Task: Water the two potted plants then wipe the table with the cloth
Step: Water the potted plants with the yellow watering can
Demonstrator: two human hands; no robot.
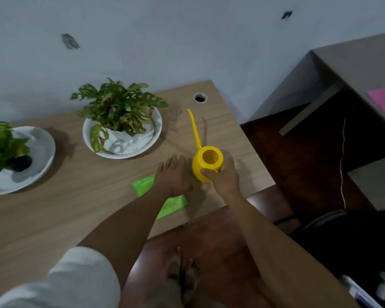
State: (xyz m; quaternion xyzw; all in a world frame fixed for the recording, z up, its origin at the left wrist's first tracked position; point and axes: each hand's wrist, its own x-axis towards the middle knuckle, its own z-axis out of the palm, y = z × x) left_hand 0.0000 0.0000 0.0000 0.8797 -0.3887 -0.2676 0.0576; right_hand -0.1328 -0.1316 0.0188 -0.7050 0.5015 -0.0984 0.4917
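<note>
On counter [53, 218]: can [206, 166], cloth [142, 184].
Right grip [226, 176]: closed around can.
Left grip [173, 174]: open, flat, over cloth.

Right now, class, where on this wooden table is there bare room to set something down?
The wide near-left stretch of the wooden table, in front of both white dishes, is bare. So is the far right corner around the round cable hole. It is crowded where both hands meet the yellow long-spouted watering can and green cloth.

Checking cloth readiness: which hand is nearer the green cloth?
Left. The left hand lies over the green cloth; the right hand is off to its right, gripping the yellow watering can.
</note>
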